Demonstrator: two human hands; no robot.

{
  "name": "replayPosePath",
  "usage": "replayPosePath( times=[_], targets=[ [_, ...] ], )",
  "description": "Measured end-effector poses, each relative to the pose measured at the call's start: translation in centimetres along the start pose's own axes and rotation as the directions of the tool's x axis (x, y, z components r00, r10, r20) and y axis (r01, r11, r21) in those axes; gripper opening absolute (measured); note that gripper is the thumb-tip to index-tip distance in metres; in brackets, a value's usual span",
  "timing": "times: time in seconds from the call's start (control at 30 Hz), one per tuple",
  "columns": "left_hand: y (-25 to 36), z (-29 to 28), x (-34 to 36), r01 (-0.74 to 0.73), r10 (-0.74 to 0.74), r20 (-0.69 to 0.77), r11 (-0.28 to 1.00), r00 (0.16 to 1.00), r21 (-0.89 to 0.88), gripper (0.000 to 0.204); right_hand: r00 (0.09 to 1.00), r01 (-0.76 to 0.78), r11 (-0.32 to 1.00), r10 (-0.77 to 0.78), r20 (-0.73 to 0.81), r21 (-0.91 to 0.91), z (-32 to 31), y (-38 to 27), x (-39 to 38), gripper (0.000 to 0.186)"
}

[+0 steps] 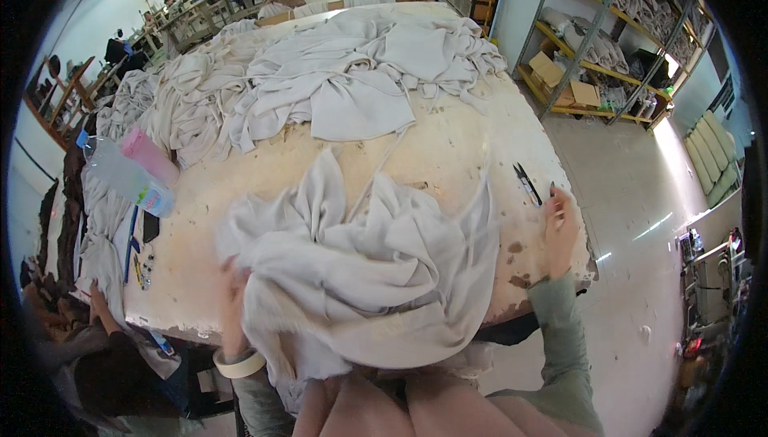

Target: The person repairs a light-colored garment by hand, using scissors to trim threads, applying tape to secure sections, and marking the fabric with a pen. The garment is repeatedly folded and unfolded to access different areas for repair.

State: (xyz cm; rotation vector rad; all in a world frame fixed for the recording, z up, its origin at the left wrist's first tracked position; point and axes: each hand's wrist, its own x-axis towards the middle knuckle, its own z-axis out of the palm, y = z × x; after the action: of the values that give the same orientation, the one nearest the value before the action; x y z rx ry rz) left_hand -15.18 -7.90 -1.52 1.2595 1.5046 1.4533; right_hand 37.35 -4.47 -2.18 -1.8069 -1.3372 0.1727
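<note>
A rumpled heap of light grey fabric point(376, 277) lies before me and hangs over the table's near edge. My left hand point(232, 297) is at the heap's left side, smeared by motion; its fingers and any grip on the cloth cannot be made out. A cream-coloured ring like a tape roll point(240, 367) circles my left wrist. My right hand point(560, 225) is up at the table's right edge, apart from the fabric, fingers loosely bent and partly spread. Just left of its fingertips lies a slim black cutting tool, like thread snips point(526, 182).
More grey garments point(320, 77) cover the table's far half. At left stand a clear bottle point(128, 173) and a pink cup point(150, 155), near pens and small metal items point(142, 270). Another person's hand point(100, 301) touches cloth at far left. Shelving point(596, 45) stands back right.
</note>
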Motion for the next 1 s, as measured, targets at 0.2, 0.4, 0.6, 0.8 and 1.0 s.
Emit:
replayPosePath(
  times=[0.2,0.4,0.6,0.8,1.0],
  targets=[
    [0.2,6.9,1.8,0.302,-0.208,0.733,0.953,0.648,0.003,0.045,0.753,0.096,0.776,-0.466,0.464,0.624,8.7,-9.7,-9.6,0.114],
    [7.9,13.3,8.8,-0.573,-0.03,0.945,0.789,0.325,0.222,0.041,0.667,-0.082,0.895,-0.277,0.692,0.438,11.6,-13.5,-2.2,0.078],
    [2.4,16.7,28.2,-0.402,0.374,0.37,0.916,0.85,-0.001,0.04,0.875,0.474,0.871,-0.448,-0.183,0.131,10.5,-16.4,18.3,0.068],
    [-4.8,20.7,35.4,-0.578,0.581,0.067,0.779,0.811,0.243,0.052,0.89,0.397,0.918,-0.388,-0.24,-0.012,16.2,-17.0,31.7,0.083],
    [-4.7,17.5,36.8,-0.272,0.086,0.295,0.685,0.952,0.676,0.053,0.975,0.206,0.883,-0.149,0.164,-0.422,28.2,-8.8,30.2,0.076]
  ],
)
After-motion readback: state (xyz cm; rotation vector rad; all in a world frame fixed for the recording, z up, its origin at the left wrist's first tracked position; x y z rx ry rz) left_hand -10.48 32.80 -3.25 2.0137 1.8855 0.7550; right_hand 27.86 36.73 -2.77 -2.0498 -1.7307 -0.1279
